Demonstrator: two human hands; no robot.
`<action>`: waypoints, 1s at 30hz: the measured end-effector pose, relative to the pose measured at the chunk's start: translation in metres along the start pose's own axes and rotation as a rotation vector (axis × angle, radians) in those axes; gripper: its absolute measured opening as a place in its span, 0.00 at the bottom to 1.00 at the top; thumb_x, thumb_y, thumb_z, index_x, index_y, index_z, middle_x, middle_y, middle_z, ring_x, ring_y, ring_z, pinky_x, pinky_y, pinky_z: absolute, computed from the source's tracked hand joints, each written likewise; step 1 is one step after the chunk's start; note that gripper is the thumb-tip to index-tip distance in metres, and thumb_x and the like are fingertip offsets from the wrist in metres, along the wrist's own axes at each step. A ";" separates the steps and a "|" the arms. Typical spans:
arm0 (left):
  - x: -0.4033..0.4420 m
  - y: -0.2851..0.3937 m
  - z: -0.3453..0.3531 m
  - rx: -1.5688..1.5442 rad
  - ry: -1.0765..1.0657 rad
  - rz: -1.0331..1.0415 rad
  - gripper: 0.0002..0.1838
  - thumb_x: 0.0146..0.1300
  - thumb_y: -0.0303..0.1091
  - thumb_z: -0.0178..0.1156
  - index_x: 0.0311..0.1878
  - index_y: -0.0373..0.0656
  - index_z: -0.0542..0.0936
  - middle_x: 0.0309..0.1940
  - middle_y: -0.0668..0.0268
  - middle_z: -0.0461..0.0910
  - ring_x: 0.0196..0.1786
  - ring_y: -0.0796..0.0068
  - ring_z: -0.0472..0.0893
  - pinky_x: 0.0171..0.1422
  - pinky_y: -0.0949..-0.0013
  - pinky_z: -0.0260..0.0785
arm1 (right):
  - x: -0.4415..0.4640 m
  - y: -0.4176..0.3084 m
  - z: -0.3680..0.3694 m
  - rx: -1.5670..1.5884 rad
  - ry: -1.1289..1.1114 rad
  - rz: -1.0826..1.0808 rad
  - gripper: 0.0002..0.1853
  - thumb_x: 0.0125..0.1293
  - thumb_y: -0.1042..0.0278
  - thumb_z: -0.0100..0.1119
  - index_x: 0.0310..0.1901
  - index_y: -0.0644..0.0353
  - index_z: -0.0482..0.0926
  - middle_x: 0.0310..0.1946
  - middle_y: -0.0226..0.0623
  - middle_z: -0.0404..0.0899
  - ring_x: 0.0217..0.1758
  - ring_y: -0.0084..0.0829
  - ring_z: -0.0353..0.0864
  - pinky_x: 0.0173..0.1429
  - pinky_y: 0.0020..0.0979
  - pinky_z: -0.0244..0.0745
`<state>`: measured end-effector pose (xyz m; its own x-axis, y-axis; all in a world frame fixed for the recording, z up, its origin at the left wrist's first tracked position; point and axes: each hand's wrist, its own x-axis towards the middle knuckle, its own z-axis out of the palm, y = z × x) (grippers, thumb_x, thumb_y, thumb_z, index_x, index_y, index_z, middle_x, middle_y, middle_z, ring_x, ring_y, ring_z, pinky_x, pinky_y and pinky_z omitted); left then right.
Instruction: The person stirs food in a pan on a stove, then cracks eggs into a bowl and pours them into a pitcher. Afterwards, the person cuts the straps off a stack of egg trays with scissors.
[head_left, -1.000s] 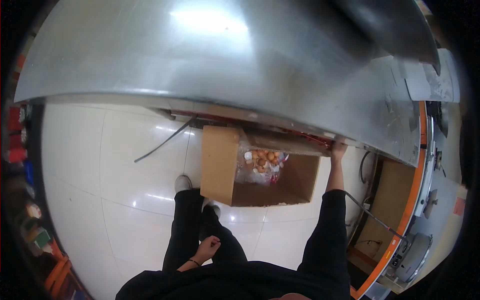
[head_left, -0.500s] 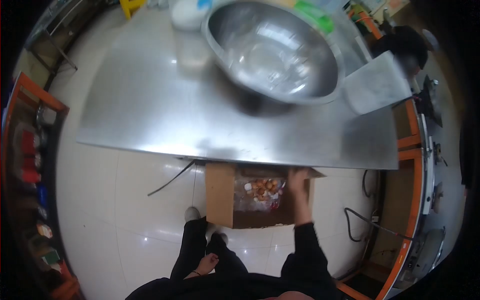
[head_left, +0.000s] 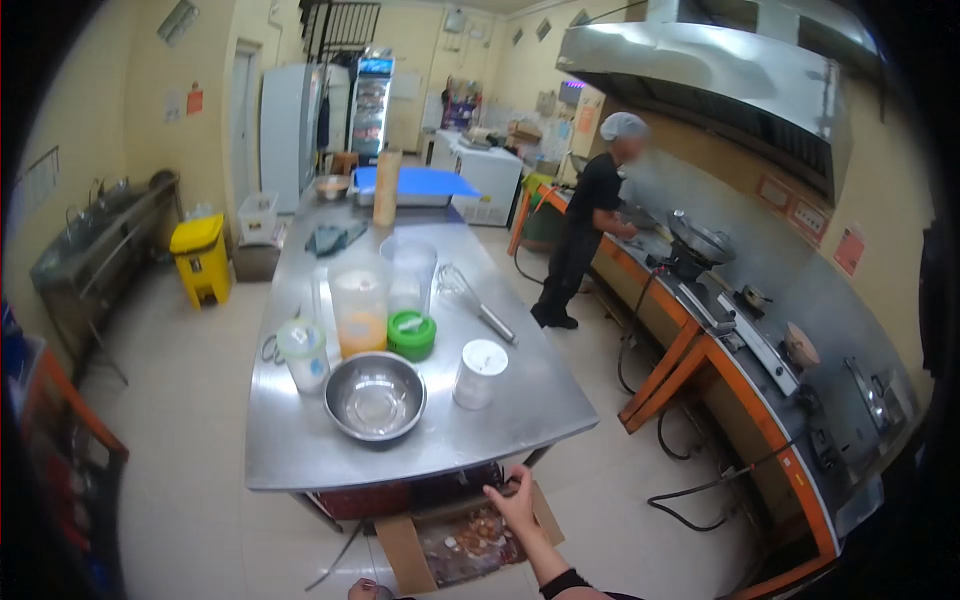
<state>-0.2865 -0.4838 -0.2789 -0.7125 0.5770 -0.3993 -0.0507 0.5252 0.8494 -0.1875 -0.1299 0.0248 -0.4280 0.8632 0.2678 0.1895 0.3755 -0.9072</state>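
My right hand (head_left: 515,502) reaches over the far right edge of an open cardboard box (head_left: 403,556) below the table. Its thumb and fingers are apart, with nothing visible between them. Inside the box lie cracked brown eggshells (head_left: 482,533) on clear plastic. At the bottom edge, left of the box, my left hand (head_left: 364,590) shows only in part, its fingers curled in and nothing seen in them. A steel mixing bowl (head_left: 375,397) stands on the table's near end, its inside shiny. To its right is a white-lidded tub (head_left: 482,372).
The steel table (head_left: 460,440) also bears a pitcher with orange liquid (head_left: 360,315), a green-lidded container (head_left: 411,337), a whisk (head_left: 485,308) and a lidded cup (head_left: 302,352). A co-worker (head_left: 585,215) stands by the stoves at right. A yellow bin (head_left: 200,255) is left.
The view has tilted up from the box to the whole room. My right hand has come up from inside the box's right side to above its far edge. My left hand stays low.
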 end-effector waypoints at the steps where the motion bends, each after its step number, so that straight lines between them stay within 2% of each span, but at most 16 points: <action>1: 0.015 0.009 -0.015 0.067 -0.011 -0.033 0.11 0.49 0.36 0.61 0.34 0.42 0.75 0.27 0.59 0.78 0.32 0.69 0.77 0.37 0.67 0.69 | 0.027 -0.009 0.007 0.003 0.009 -0.016 0.43 0.39 0.62 0.73 0.54 0.66 0.56 0.50 0.49 0.63 0.54 0.38 0.66 0.56 0.34 0.64; 2: 0.032 0.022 -0.028 0.127 -0.027 -0.059 0.11 0.49 0.36 0.61 0.34 0.42 0.75 0.27 0.59 0.78 0.32 0.68 0.77 0.37 0.67 0.69 | 0.057 -0.001 0.017 0.079 -0.008 -0.003 0.52 0.36 0.61 0.75 0.59 0.67 0.49 0.57 0.53 0.56 0.61 0.42 0.59 0.62 0.36 0.58; 4: 0.060 0.042 -0.047 0.215 -0.070 -0.097 0.11 0.50 0.37 0.60 0.35 0.42 0.76 0.28 0.59 0.78 0.33 0.68 0.77 0.38 0.67 0.69 | 0.111 0.005 0.043 -0.054 0.032 -0.142 0.60 0.34 0.60 0.76 0.63 0.63 0.40 0.60 0.51 0.49 0.64 0.42 0.52 0.65 0.39 0.52; 7: 0.100 0.068 -0.074 0.310 -0.125 -0.131 0.12 0.50 0.38 0.60 0.36 0.43 0.76 0.29 0.59 0.78 0.35 0.66 0.77 0.40 0.66 0.69 | 0.166 0.006 0.083 0.049 0.125 -0.158 0.65 0.31 0.61 0.77 0.64 0.63 0.35 0.62 0.51 0.46 0.66 0.43 0.49 0.66 0.40 0.48; 8: 0.109 0.071 -0.081 0.335 -0.141 -0.143 0.12 0.50 0.38 0.60 0.36 0.43 0.76 0.29 0.59 0.78 0.35 0.66 0.77 0.40 0.66 0.69 | 0.179 0.006 0.096 0.177 0.133 -0.235 0.64 0.29 0.63 0.77 0.63 0.63 0.36 0.60 0.51 0.50 0.64 0.42 0.52 0.66 0.38 0.50; 11: 0.128 0.074 -0.103 0.396 -0.190 -0.172 0.12 0.51 0.39 0.59 0.37 0.43 0.76 0.31 0.58 0.79 0.36 0.65 0.77 0.42 0.65 0.69 | 0.202 0.010 0.116 0.111 0.267 -0.166 0.61 0.30 0.63 0.77 0.63 0.62 0.40 0.58 0.50 0.56 0.62 0.41 0.57 0.65 0.36 0.52; 13: 0.133 0.070 -0.118 0.429 -0.218 -0.193 0.13 0.51 0.39 0.59 0.37 0.43 0.76 0.31 0.58 0.79 0.37 0.64 0.77 0.43 0.65 0.69 | 0.217 0.014 0.117 0.079 0.318 -0.150 0.61 0.29 0.61 0.77 0.62 0.65 0.42 0.60 0.50 0.54 0.64 0.44 0.55 0.67 0.36 0.50; 17: 0.138 0.054 -0.147 0.480 -0.253 -0.240 0.14 0.52 0.41 0.59 0.39 0.44 0.77 0.33 0.58 0.79 0.39 0.63 0.78 0.44 0.64 0.69 | 0.255 0.028 0.107 -0.025 0.464 -0.122 0.57 0.33 0.62 0.75 0.61 0.65 0.45 0.58 0.50 0.58 0.62 0.44 0.58 0.65 0.36 0.54; 24: 0.130 0.011 -0.176 0.611 -0.343 -0.358 0.15 0.53 0.43 0.58 0.41 0.45 0.77 0.36 0.57 0.79 0.42 0.60 0.78 0.48 0.62 0.69 | 0.298 0.031 0.093 -0.090 0.429 -0.069 0.61 0.33 0.61 0.75 0.63 0.66 0.39 0.62 0.52 0.51 0.66 0.45 0.50 0.67 0.37 0.48; 25: 0.125 0.005 -0.173 0.618 -0.306 -0.339 0.15 0.53 0.43 0.58 0.41 0.45 0.78 0.36 0.57 0.79 0.42 0.59 0.78 0.48 0.62 0.69 | 0.299 0.033 0.093 -0.129 0.433 -0.075 0.61 0.33 0.61 0.75 0.63 0.66 0.39 0.62 0.52 0.49 0.67 0.45 0.49 0.68 0.37 0.46; 27: 0.116 0.006 -0.148 0.538 -0.062 -0.264 0.18 0.54 0.41 0.56 0.45 0.42 0.76 0.41 0.53 0.78 0.45 0.55 0.76 0.49 0.60 0.68 | 0.284 0.042 0.087 -0.232 0.488 -0.128 0.58 0.38 0.60 0.72 0.64 0.66 0.40 0.63 0.52 0.46 0.68 0.45 0.45 0.69 0.39 0.42; 28: 0.123 0.004 -0.130 0.342 0.191 -0.124 0.17 0.49 0.43 0.59 0.35 0.38 0.75 0.32 0.50 0.78 0.39 0.47 0.76 0.43 0.57 0.69 | 0.270 0.045 0.080 -0.295 0.540 -0.186 0.55 0.41 0.60 0.71 0.64 0.67 0.41 0.64 0.52 0.45 0.68 0.45 0.43 0.69 0.39 0.40; 29: 0.127 0.026 -0.119 0.337 0.243 -0.081 0.16 0.51 0.40 0.57 0.36 0.35 0.74 0.34 0.49 0.77 0.40 0.47 0.75 0.44 0.56 0.69 | 0.239 0.027 0.070 -0.282 0.561 -0.188 0.49 0.46 0.61 0.67 0.63 0.67 0.44 0.63 0.52 0.47 0.68 0.44 0.45 0.69 0.39 0.40; 30: 0.134 0.039 -0.111 0.253 0.286 0.062 0.17 0.51 0.35 0.57 0.41 0.33 0.72 0.40 0.46 0.75 0.45 0.46 0.73 0.50 0.56 0.65 | 0.197 0.007 0.058 -0.267 0.568 -0.187 0.43 0.51 0.62 0.63 0.62 0.67 0.48 0.63 0.51 0.49 0.67 0.43 0.46 0.69 0.40 0.40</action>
<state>-0.4621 -0.4555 -0.2611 -0.8772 0.4333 -0.2070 0.1474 0.6532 0.7427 -0.3220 0.0229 0.0523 0.0443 0.7917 0.6092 0.4016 0.5443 -0.7365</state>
